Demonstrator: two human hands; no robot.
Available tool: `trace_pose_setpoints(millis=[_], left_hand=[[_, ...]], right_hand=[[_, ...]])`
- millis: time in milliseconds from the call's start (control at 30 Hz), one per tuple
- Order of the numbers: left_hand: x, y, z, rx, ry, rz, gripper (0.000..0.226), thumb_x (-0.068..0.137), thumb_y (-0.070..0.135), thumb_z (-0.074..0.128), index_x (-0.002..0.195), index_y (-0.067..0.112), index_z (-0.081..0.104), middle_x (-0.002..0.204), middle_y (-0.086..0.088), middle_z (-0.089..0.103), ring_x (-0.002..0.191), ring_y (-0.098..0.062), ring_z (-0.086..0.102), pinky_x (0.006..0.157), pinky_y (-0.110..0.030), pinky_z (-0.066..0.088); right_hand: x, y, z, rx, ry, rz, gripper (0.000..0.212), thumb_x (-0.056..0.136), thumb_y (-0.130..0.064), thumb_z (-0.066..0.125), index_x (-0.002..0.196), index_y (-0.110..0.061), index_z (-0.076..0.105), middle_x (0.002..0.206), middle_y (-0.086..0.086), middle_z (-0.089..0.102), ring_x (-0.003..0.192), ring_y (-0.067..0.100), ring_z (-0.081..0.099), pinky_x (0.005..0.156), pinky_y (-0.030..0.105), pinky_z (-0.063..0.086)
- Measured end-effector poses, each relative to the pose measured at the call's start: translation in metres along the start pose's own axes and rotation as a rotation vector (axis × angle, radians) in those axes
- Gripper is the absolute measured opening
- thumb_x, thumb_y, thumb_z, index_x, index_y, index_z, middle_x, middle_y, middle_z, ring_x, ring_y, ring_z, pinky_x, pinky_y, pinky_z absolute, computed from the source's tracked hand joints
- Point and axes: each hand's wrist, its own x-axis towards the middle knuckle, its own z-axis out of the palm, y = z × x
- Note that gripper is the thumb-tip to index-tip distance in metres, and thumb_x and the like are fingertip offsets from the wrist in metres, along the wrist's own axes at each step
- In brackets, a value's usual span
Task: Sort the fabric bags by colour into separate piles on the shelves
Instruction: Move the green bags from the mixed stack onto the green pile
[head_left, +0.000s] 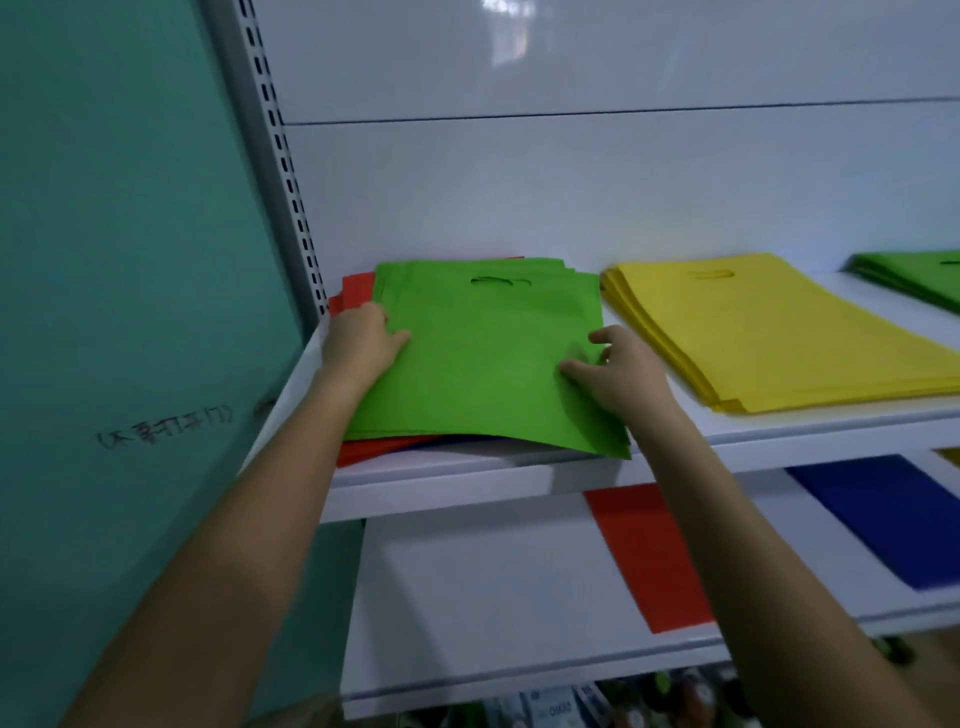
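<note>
On the left edge of the green bags (483, 353), left hand (358, 340) grips, thumb on top, fingers over the edge and partly hidden; right hand (618, 374) near the right edge, thumb and fingers curled, pinching puckered cloth; both hands hold the same green sheaf, one on each side, about mid-length.

Sheaf lies flat between the hands; long axis runs from shelf lip to back panel, handle cut-out at the far end; front corner overhangs the upper shelf (467, 483) a little.

Beneath: red bags (358, 288) showing at left and front, a blue sliver (441, 441) under the front edge; so this is the unsorted heap, green on top.

Rightward: yellow pile (753, 332) just beside the right hand; green pile (914, 283) beyond it, at the frame edge.

Judgement: the sheaf likely goes right, over the yellow, to the green pile; right hand is nearer, left has the longer reach.

Lower shelf (467, 597): red bag (649, 556), blue bag (898, 525), well apart.
</note>
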Motion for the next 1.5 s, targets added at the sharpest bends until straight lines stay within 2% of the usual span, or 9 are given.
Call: trace_pose_setpoints(millis=[133, 267, 533, 733, 933, 1033, 1200, 1333, 1500], left_hand=[[-0.005, -0.001, 0.004, 0.015, 0.071, 0.032, 0.036, 0.091, 0.026, 0.056, 0.115, -0.001, 0.054, 0.112, -0.021, 0.060, 0.108, -0.035, 0.053, 0.087, -0.042, 0.044], [-0.006, -0.005, 0.005, -0.015, 0.132, 0.091, 0.032, 0.090, 0.020, 0.057, 0.117, 0.004, 0.055, 0.115, -0.015, 0.061, 0.110, -0.033, 0.052, 0.088, -0.041, 0.043], [-0.004, -0.009, 0.011, -0.154, 0.189, 0.186, 0.034, 0.088, -0.010, 0.045, 0.116, 0.005, 0.058, 0.119, -0.017, 0.055, 0.109, -0.030, 0.052, 0.092, -0.038, 0.041], [-0.003, -0.009, 0.012, -0.157, 0.194, 0.221, 0.039, 0.090, -0.012, 0.041, 0.124, 0.002, 0.055, 0.126, -0.018, 0.052, 0.117, -0.032, 0.047, 0.101, -0.039, 0.036], [-0.003, -0.010, 0.012, -0.159, 0.255, 0.305, 0.043, 0.088, -0.014, 0.038, 0.125, 0.001, 0.053, 0.126, -0.017, 0.053, 0.116, -0.032, 0.046, 0.102, -0.038, 0.035], [-0.004, -0.010, 0.011, -0.171, 0.295, 0.332, 0.042, 0.088, -0.014, 0.037, 0.125, 0.000, 0.053, 0.126, -0.018, 0.053, 0.115, -0.033, 0.047, 0.101, -0.038, 0.035], [-0.007, -0.005, -0.002, -0.223, 0.369, 0.387, 0.040, 0.090, -0.010, 0.037, 0.125, -0.001, 0.053, 0.126, -0.019, 0.054, 0.115, -0.033, 0.047, 0.101, -0.035, 0.032], [-0.023, 0.015, -0.022, -0.318, 0.400, 0.452, 0.036, 0.091, -0.006, 0.041, 0.125, 0.000, 0.054, 0.124, -0.017, 0.055, 0.113, -0.030, 0.051, 0.102, -0.030, 0.033], [-0.063, 0.062, -0.024, -0.463, 0.386, 0.508, 0.036, 0.089, -0.004, 0.046, 0.124, 0.002, 0.055, 0.124, -0.014, 0.056, 0.114, -0.023, 0.051, 0.095, -0.011, 0.028]], right_hand=[[-0.006, -0.005, 0.004, 0.004, 0.046, 0.007, 0.050, 0.087, -0.029, 0.062, 0.130, -0.009, 0.046, 0.130, 0.014, 0.052, 0.119, 0.031, 0.048, 0.101, 0.045, 0.037], [-0.015, -0.006, 0.013, 0.021, 0.126, -0.047, 0.041, 0.089, -0.024, 0.060, 0.127, -0.010, 0.051, 0.126, 0.013, 0.056, 0.115, 0.031, 0.051, 0.101, 0.045, 0.035], [-0.018, 0.003, 0.016, 0.260, 0.137, 0.085, 0.054, 0.084, -0.031, 0.066, 0.130, -0.009, 0.047, 0.131, 0.015, 0.051, 0.117, 0.027, 0.050, 0.099, 0.043, 0.042], [-0.023, 0.009, 0.023, 0.255, 0.255, 0.013, 0.052, 0.081, -0.032, 0.069, 0.127, -0.014, 0.051, 0.127, 0.009, 0.053, 0.113, 0.024, 0.052, 0.096, 0.045, 0.043], [-0.029, 0.010, 0.024, 0.351, 0.324, -0.057, 0.047, 0.083, -0.022, 0.068, 0.126, -0.016, 0.051, 0.123, 0.007, 0.054, 0.110, 0.018, 0.050, 0.093, 0.033, 0.044], [-0.036, 0.011, 0.021, 0.480, 0.366, -0.086, 0.036, 0.087, -0.011, 0.062, 0.122, -0.016, 0.054, 0.098, 0.003, 0.061, 0.086, 0.012, 0.056, 0.073, 0.020, 0.046], [-0.042, 0.013, 0.010, 0.468, 0.383, -0.124, 0.015, 0.086, -0.008, 0.063, 0.096, -0.018, 0.065, 0.070, -0.004, 0.050, 0.067, 0.010, 0.047, 0.062, 0.025, 0.040], [-0.055, 0.013, -0.010, 0.495, 0.442, -0.139, 0.015, 0.087, -0.005, 0.060, 0.090, -0.018, 0.066, 0.081, -0.002, 0.063, 0.070, 0.001, 0.054, 0.065, 0.016, 0.043], [-0.095, 0.032, -0.042, 0.522, 0.537, -0.119, 0.026, 0.089, -0.001, 0.053, 0.099, -0.022, 0.064, 0.085, -0.017, 0.060, 0.068, -0.010, 0.052, 0.062, 0.012, 0.042]])
